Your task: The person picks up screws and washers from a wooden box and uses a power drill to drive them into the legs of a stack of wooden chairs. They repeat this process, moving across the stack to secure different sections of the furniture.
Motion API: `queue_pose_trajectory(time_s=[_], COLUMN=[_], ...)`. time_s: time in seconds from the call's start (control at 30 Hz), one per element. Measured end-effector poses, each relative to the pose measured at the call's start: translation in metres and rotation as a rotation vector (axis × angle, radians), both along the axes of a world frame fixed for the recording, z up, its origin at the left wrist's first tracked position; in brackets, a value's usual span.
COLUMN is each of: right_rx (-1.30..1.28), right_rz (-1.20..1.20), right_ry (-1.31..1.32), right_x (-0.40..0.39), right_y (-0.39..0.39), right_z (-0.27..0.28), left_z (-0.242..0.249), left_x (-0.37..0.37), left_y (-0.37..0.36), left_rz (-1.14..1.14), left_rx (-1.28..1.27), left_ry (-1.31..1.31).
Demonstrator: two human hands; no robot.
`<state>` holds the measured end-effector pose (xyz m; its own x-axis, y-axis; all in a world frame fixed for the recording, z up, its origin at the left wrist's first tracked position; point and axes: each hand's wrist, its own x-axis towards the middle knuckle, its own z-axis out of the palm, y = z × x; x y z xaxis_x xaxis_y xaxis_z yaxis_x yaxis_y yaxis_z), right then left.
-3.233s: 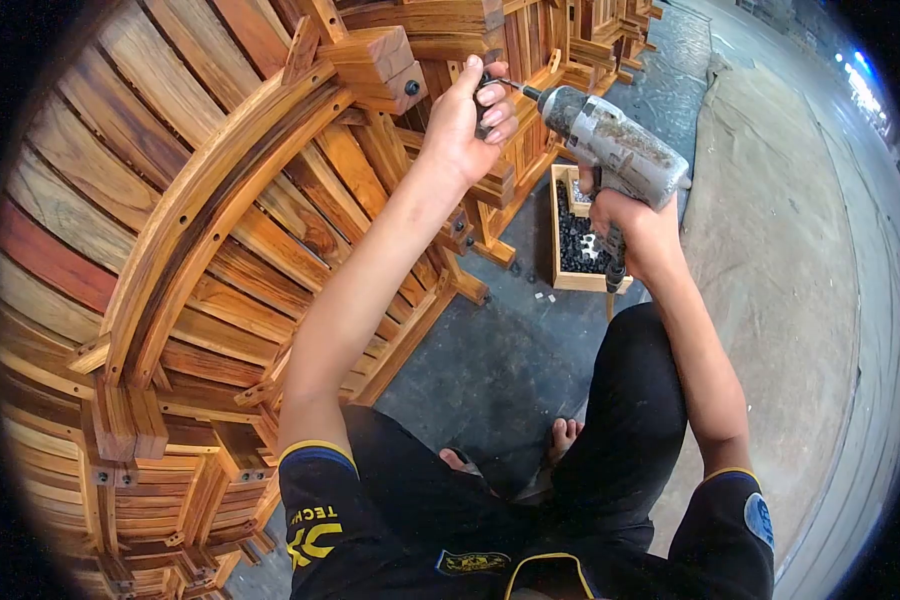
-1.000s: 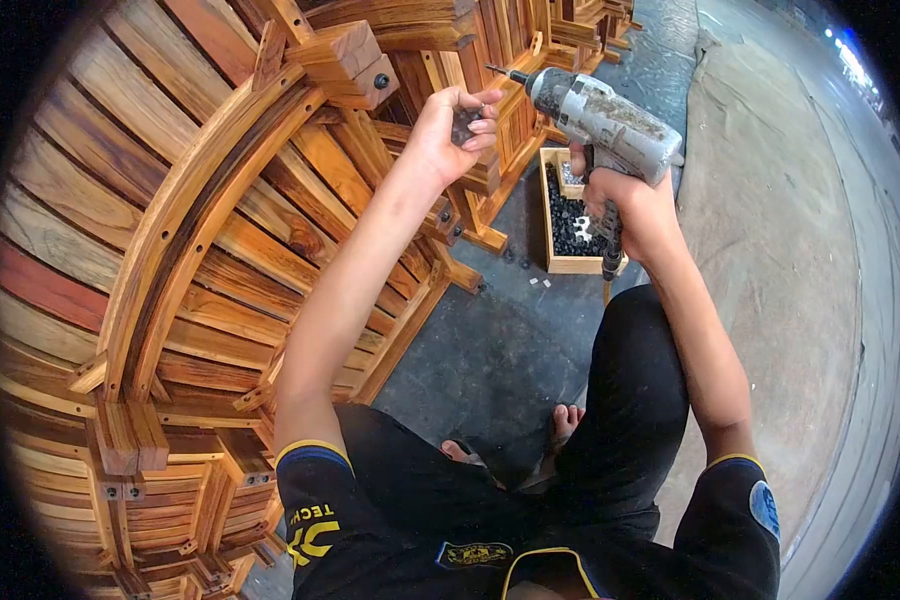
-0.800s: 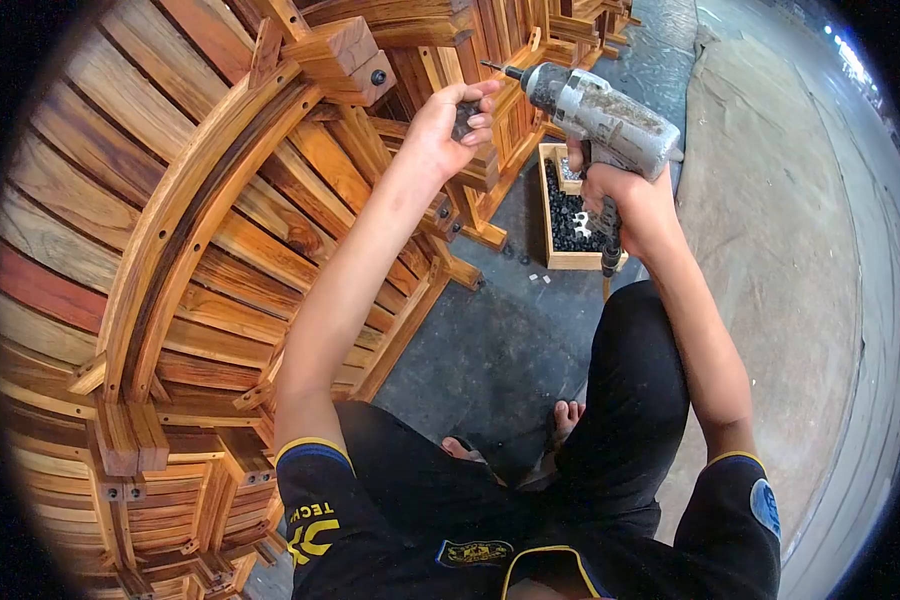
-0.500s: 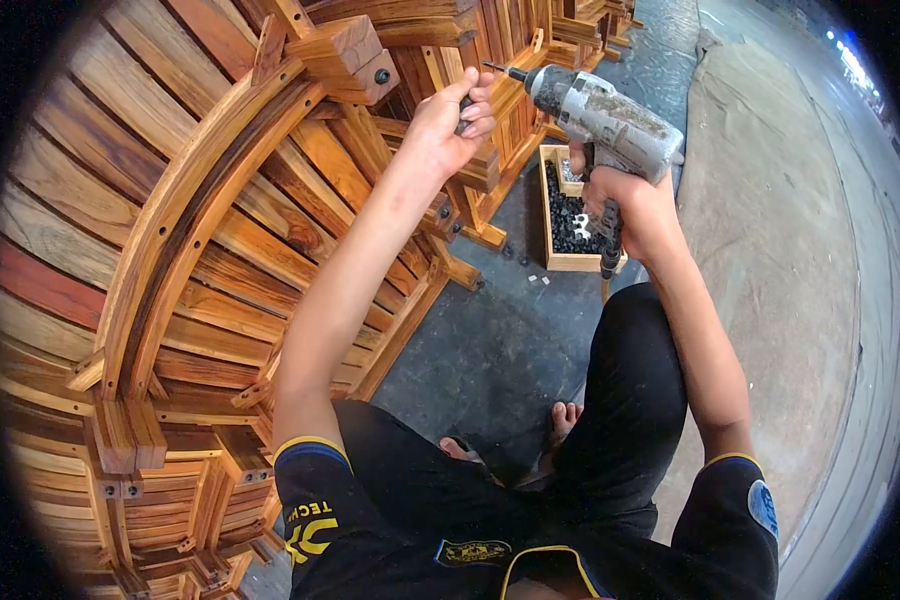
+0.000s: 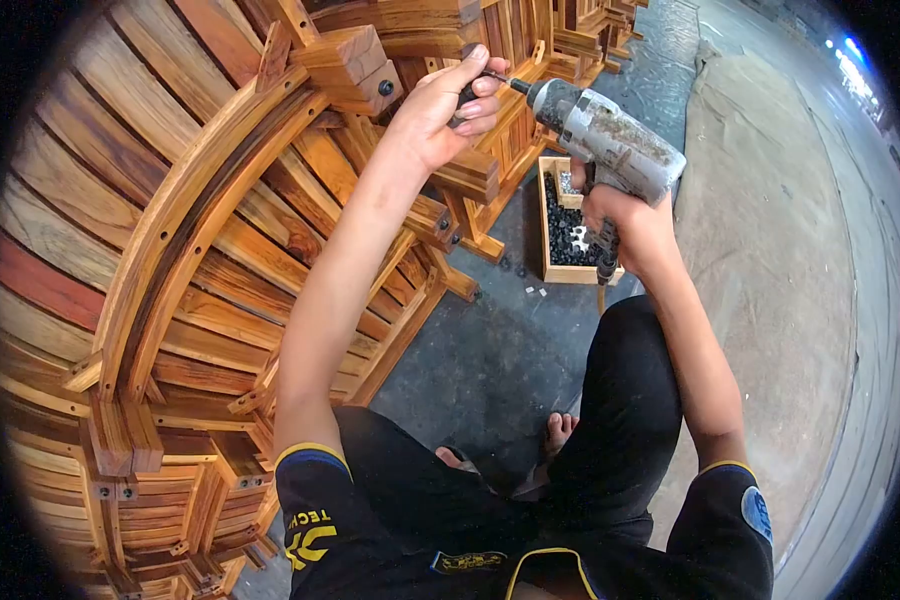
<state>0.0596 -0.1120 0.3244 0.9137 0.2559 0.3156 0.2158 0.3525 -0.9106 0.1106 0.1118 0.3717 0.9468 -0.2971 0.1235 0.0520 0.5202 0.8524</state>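
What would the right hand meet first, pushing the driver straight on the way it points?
Probably the left hand, around the dark piece it holds: the driver aims its bit that way, though depth is unclear.

1 head-worn camera looks forward and down — close above the lap, power driver ahead.

Orange-brown slats, one scruffy grey power driver

Slats have streaky dark grain, with one reddish slat standing out; the power driver's smudged brown, the person's black shirt has yellow-and-blue sleeve trim plus yellow lettering, black bits against a pale crate, dark blue-grey floor, drab beige sheet.
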Motion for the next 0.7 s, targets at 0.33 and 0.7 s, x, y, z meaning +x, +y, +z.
queue_pose_trajectory(time_s=[0.33,0.7], right_rx=[-0.291,-0.211], right_rz=[-0.31,-0.353], right_ry=[-0.401,-0.325], right_x=[-0.012,-0.016], right_y=[0.005,0.007], right_z=[-0.002,-0.002], left_z=[0.03,-0.003], left_x=[-0.012,-0.001], left_y=[-0.014,-0.015], left_rz=[-0.077,0.147], left_rx=[-0.069,-0.043], left_ry=[-0.08,0.177])
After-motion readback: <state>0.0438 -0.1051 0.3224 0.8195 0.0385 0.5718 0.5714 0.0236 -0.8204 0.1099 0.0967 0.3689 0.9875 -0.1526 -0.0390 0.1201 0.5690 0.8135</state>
